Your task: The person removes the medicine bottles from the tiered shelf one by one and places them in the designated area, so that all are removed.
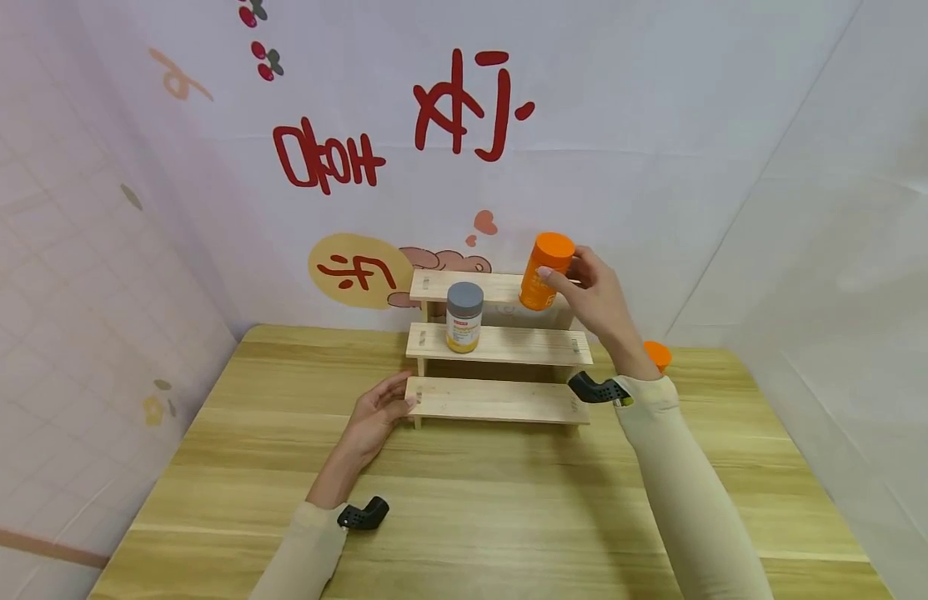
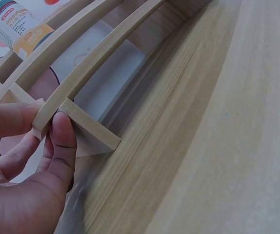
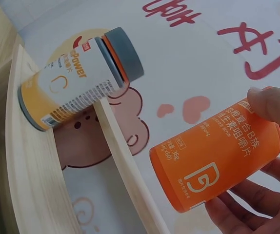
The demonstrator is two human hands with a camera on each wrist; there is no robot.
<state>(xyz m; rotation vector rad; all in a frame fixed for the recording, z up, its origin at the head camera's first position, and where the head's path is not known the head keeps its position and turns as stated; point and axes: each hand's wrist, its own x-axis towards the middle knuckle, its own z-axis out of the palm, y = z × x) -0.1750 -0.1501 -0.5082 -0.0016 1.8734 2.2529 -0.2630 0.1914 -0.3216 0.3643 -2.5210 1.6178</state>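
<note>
An orange vitamin bottle [image 1: 537,279] is gripped by my right hand [image 1: 597,292], thumb on one side and fingers on the other. It hangs tilted by the right part of the top step; in the right wrist view the bottle [image 3: 218,151] shows a white letter B, apart from the wooden edge. On the middle step of the three-tier wooden rack [image 1: 501,400] stands a grey-capped supplement bottle [image 1: 464,318]. My left hand [image 1: 375,419] pinches the left end of the lowest step between thumb and fingers, plain in the left wrist view [image 2: 37,161].
Behind my right forearm, an orange cap [image 1: 658,357] shows on the wooden table [image 1: 464,517], its lower part hidden. A white printed wall sheet [image 1: 621,125] rises right behind the rack, with side sheets at left and right.
</note>
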